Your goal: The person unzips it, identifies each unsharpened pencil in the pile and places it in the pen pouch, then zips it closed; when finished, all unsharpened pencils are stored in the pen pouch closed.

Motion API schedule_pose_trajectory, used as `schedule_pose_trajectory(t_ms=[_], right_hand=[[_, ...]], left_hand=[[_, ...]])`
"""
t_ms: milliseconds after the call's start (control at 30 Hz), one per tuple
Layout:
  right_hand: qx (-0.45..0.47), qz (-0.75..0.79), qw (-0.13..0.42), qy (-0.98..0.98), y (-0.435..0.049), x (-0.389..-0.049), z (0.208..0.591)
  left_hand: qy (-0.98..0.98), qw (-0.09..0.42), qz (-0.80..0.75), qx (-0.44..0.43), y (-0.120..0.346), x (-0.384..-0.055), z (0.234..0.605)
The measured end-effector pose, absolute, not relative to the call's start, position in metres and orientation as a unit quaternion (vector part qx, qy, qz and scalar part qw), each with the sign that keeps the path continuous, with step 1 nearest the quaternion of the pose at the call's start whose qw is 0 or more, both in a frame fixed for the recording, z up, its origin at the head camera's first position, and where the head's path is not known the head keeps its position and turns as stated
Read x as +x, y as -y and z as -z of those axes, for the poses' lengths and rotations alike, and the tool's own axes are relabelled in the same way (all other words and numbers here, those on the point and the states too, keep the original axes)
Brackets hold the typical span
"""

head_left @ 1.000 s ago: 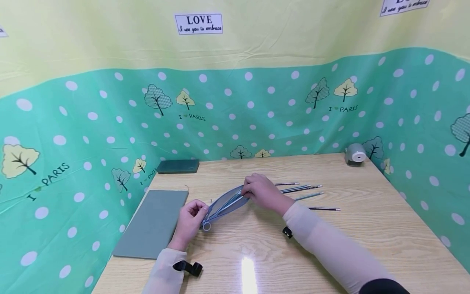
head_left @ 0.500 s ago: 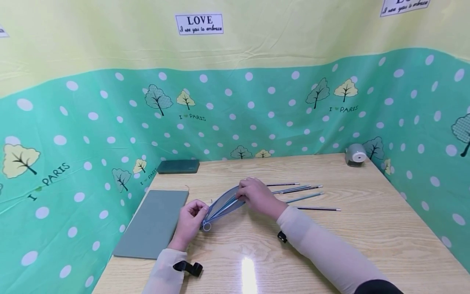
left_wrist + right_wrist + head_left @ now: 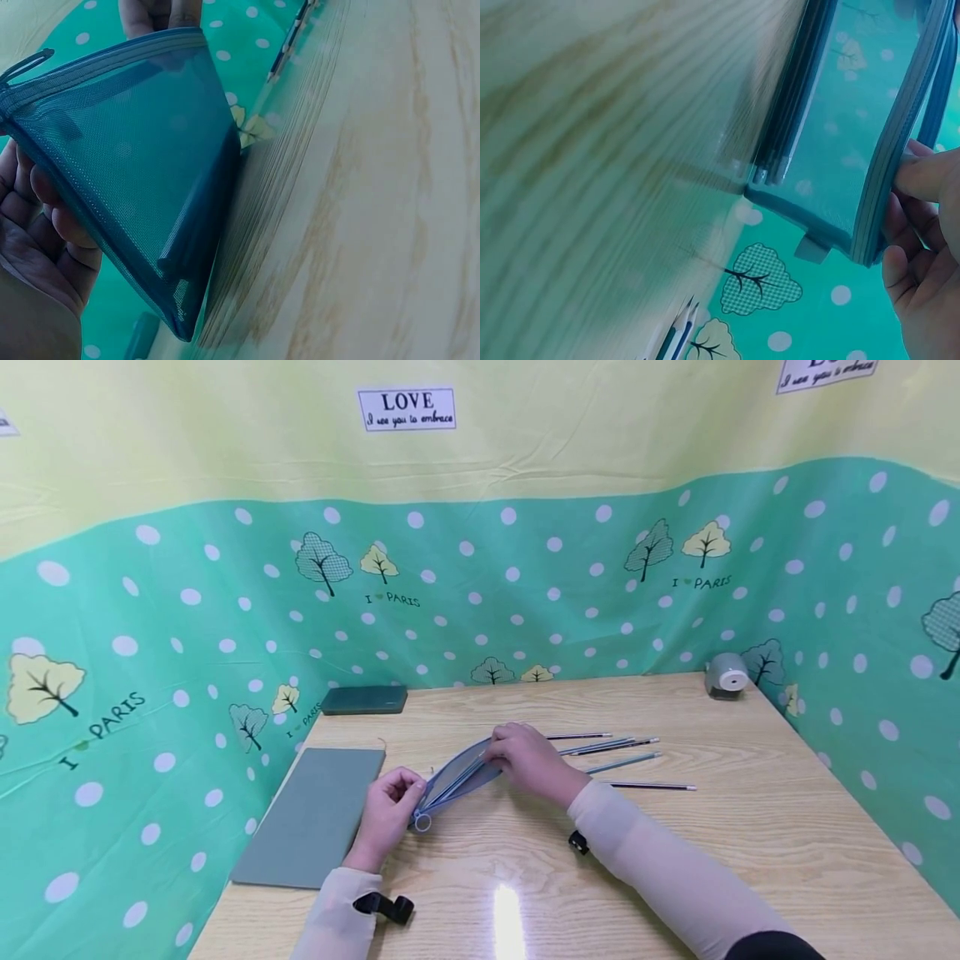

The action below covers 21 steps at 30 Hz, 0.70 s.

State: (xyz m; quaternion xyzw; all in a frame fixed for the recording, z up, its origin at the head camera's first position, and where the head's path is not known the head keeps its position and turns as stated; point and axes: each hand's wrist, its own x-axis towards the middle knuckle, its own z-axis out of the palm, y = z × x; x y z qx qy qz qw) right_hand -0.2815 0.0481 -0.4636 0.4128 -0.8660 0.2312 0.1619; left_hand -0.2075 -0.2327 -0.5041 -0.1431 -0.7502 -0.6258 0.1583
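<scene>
A blue see-through mesh pencil pouch (image 3: 471, 781) with a zip is held tilted above the table, its mouth spread apart. My left hand (image 3: 392, 808) pinches its near left end, close to the ring-shaped zip pull (image 3: 423, 822). At the far right end, my right hand (image 3: 528, 762) grips the zip edge, thumb on one side and fingers on the other. Several pencils (image 3: 791, 112) lie along the bottom inside the pouch. Loose pencils (image 3: 622, 763) lie on the table just beyond my right hand, which hides part of some.
A grey-green flat book or board (image 3: 311, 818) lies left of my left hand. Toward the back left sits a dark green case (image 3: 363, 700). A small grey pencil sharpener (image 3: 725, 677) stands at the back right corner. Patterned cloth (image 3: 480, 610) borders the wooden table.
My right hand has shifted a little left along the pouch, uncovering more of the loose pencils. The left hand stays in place, still pinching the pouch.
</scene>
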Motion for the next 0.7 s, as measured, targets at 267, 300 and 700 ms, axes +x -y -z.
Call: schedule_pose_trajectory(t_ms=[267,300,700], right_hand=[[0.401,-0.241,0.167,0.868,-0.054,-0.284,0.461],[0.397,-0.244,0.163,0.870,-0.056,-0.284,0.460],[0.338,-0.297,0.112,0.886,-0.089,-0.284,0.450]], left_hand=[[0.753,0.161,0.621,-0.142,0.234,-0.208,0.505],[0.755,0.159,0.620,-0.143,0.234,-0.208,0.505],[0.759,0.161,0.610,-0.159,0.236,-0.206,0.502]])
